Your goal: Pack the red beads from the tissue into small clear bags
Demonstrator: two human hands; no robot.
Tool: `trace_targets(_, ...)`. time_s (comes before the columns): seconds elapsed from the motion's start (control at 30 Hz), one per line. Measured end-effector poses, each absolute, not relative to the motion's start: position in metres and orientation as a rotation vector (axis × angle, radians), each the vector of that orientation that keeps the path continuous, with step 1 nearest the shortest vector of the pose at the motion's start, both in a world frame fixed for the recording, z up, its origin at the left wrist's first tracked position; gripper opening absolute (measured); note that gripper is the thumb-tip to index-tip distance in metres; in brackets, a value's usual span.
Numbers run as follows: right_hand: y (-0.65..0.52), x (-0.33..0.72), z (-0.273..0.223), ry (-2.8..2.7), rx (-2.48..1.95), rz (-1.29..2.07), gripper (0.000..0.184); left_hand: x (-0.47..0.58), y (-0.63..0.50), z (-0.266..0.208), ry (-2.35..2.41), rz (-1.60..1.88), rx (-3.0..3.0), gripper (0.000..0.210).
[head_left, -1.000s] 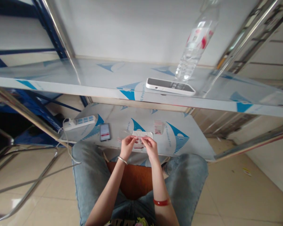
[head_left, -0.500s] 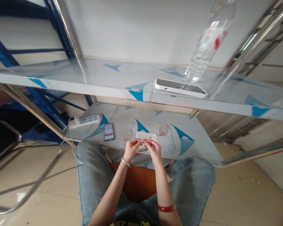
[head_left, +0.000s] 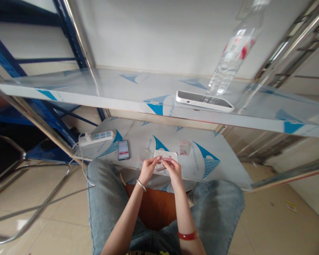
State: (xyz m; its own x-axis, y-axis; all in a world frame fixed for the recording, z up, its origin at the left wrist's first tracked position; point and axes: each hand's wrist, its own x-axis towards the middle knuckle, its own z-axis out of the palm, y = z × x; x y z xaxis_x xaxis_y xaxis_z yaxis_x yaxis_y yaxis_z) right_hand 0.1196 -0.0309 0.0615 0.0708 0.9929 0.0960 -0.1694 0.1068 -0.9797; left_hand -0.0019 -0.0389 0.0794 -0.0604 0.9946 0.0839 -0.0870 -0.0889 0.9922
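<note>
Fingertips of my left hand (head_left: 148, 170) and my right hand (head_left: 174, 170) meet in a pinch over a white sheet (head_left: 172, 154) with red marks. A thin reddish strip (head_left: 166, 159) shows between them; it is too small to name its kind. Another dark red piece (head_left: 161, 169) lies on the sheet below my fingers. To the left of the sheet is a clear plastic bag (head_left: 145, 153), partly behind my left hand. A small clear packet with reddish stripes (head_left: 184, 147) sits to the right, apart from both hands.
A phone (head_left: 123, 150) and a white power strip (head_left: 96, 138) with its cable lie left on the lower shelf (head_left: 228, 159). Above, the upper shelf (head_left: 117, 88) carries a white-edged phone (head_left: 204, 101) and a water bottle (head_left: 232, 53). A metal-framed chair (head_left: 46, 198) stands left.
The view has shifted slightly. My hands keep their pinch over the sheet, and more of the reddish strip shows between my fingers now.
</note>
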Motion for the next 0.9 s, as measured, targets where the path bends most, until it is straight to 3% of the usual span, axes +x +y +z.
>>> trace_targets(0.33,-0.025,0.117,0.059,-1.106,-1.116,1.106,0.026,0.000,-0.035,0.079,1.032,1.308,1.214,0.036)
trace_targets(0.57,-0.018,0.114,0.051,-1.190,-1.119,1.047,0.031,0.001,-0.030,0.070,1.268,1.392,1.292,0.038)
trace_targets(0.9,-0.014,0.139,0.025,-1.331,-1.263,1.055,0.048,0.005,-0.025,0.053,1.630,1.204,1.528,0.035)
